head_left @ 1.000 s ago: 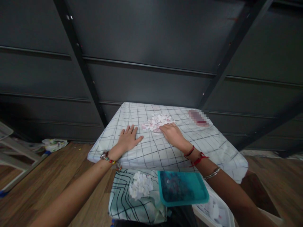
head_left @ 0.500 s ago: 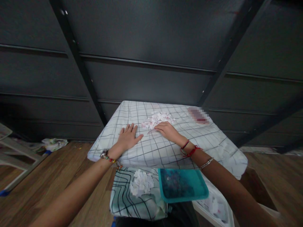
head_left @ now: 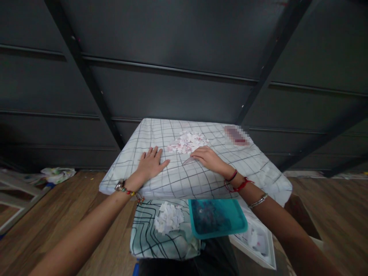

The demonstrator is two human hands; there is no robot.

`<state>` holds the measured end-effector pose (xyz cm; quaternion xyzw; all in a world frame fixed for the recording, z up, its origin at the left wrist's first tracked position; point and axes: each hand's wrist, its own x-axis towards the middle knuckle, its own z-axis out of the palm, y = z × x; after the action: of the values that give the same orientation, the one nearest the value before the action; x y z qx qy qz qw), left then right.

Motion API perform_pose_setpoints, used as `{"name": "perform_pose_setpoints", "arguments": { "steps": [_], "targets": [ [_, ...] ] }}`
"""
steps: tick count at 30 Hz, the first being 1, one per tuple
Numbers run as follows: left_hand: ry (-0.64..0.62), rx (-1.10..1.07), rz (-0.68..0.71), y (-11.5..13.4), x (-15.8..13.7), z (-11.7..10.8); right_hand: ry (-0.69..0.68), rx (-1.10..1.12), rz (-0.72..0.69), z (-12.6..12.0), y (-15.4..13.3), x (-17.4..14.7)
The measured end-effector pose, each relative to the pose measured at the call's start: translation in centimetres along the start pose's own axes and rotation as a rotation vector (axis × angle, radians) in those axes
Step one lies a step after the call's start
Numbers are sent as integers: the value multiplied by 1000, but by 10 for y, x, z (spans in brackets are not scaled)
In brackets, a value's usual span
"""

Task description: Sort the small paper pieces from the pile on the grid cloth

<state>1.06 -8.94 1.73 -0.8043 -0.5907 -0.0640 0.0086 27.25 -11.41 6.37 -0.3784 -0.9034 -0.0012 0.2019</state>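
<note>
My left hand [head_left: 149, 165] lies flat, fingers spread, on the checked white cloth [head_left: 172, 180] over the table, left of a heap of small white and pinkish paper pieces [head_left: 188, 142]. My right hand [head_left: 209, 158] is closed on a thin, pointed, shiny tool that looks like tweezers [head_left: 188, 161]. Its tip points left and down, just in front of the heap. Fingers hide the tool's other end. Nearer to me, a second pile of white pieces [head_left: 169, 218] rests on a green patterned cloth [head_left: 143, 237], beside a teal tray [head_left: 244, 226] with dark contents.
A blurred-out flat item [head_left: 237, 136] lies at the table's right rear. Dark panels [head_left: 172, 92] stand behind the table. An open white box [head_left: 268, 253] holds white pieces at lower right. Left are a pale metal frame [head_left: 17, 209] and crumpled cloth [head_left: 59, 174] on the wooden floor.
My right hand has drawn back slightly from the heap, and more of the tweezers shows. My left hand stays flat on the cloth. The whole view has shifted a little.
</note>
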Motion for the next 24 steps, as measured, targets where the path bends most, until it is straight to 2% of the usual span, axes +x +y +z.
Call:
{"name": "perform_pose_setpoints", "arguments": {
  "steps": [4,11,16,20,24],
  "targets": [
    [-6,5,1,0,0,-1,-34,4,-13,0,-2,-9],
    [-11,26,0,1,0,-2,-9,-7,-32,-12,-3,-47],
    [-13,34,11,3,-1,-4,35,-2,-59,-18,-7,-62],
    [-21,44,3,3,-1,-5,124,-64,65,-20,-5,-63],
    [-18,56,-2,3,-1,-5,124,-138,171,-15,-2,-66]
  ]
}}
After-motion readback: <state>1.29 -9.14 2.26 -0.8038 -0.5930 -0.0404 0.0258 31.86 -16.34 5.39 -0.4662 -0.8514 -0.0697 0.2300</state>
